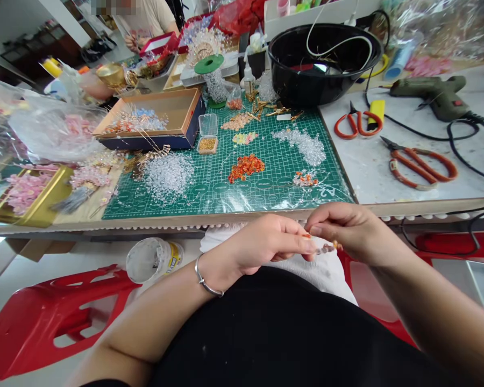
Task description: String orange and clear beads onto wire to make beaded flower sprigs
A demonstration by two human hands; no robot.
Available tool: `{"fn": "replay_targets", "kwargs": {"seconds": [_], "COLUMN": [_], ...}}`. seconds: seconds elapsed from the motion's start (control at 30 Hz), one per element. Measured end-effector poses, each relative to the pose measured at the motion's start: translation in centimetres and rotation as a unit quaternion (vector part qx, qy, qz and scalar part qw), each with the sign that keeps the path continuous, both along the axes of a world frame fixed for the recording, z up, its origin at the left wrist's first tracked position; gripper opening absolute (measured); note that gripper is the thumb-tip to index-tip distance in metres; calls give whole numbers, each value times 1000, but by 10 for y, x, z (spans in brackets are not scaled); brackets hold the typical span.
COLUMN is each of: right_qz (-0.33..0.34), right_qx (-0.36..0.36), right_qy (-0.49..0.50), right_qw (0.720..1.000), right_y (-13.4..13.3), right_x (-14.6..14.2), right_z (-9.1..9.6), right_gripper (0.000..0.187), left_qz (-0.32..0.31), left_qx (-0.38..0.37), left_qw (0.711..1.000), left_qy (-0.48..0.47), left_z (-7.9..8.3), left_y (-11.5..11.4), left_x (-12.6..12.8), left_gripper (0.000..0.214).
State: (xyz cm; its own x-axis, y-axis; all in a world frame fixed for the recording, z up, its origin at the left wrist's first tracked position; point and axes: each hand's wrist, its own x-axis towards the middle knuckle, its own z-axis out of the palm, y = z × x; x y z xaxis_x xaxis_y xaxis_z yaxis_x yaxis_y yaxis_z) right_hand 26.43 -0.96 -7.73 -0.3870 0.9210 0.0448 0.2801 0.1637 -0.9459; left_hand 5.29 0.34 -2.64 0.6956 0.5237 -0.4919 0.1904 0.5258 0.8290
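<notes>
In front of my body, past the table's near edge, my left hand (276, 239) is closed in a pinch on a small beaded spray (326, 249) with clear and orange beads. An orange bead (307, 235) peeks out at its fingertips. My right hand (344, 231) almost touches the left, thumb and forefinger pressed together; whatever is between them is too small to make out. On the green cutting mat (210, 196) lie a pile of orange beads (246, 167), a small mixed cluster of orange and clear pieces (305, 179), and clear beads (306, 146) behind it.
Another clear bead heap (167, 174) lies left, by an open box (149, 118) of wired beads. A black basin (322, 64) stands behind. Right are cutters (358, 123), orange-handled pliers (421, 164) and a glue gun (435, 94) with its cord. A person (149, 21) sits opposite.
</notes>
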Motion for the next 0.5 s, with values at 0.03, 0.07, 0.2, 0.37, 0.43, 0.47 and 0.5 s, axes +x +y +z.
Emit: {"fn": "replay_targets", "kwargs": {"seconds": [0.03,0.07,0.2,0.37,0.43,0.47,0.5], "right_qz": [3,3,-20,-11,-4,-4,-8], "right_qx": [-5,-4,30,233,295,313,328], "right_qy": [-13,-29,-97,-205,-236,-248,-259], "right_qw": [1000,1000,995,951,926,917,909], "right_y": [1,0,-10,-34,-43,-47,-49], "right_x": [2,4,6,-6,-12,-14,-15], "right_z": [6,12,34,50,48,45,41], "right_gripper": [30,25,13,13,13,13,14], "left_qz": [-9,-15,-16,11,33,44,54], "left_qx": [14,30,77,86,93,94,93], "left_qw": [1000,998,988,983,984,985,985], "left_qy": [24,47,129,162,147,139,132], "left_z": [0,0,0,-2,-5,-6,-8], "left_y": [0,0,1,3,4,4,5], "left_x": [-1,-2,-3,0,1,2,2], "left_gripper": [26,26,28,30,28,27,26]}}
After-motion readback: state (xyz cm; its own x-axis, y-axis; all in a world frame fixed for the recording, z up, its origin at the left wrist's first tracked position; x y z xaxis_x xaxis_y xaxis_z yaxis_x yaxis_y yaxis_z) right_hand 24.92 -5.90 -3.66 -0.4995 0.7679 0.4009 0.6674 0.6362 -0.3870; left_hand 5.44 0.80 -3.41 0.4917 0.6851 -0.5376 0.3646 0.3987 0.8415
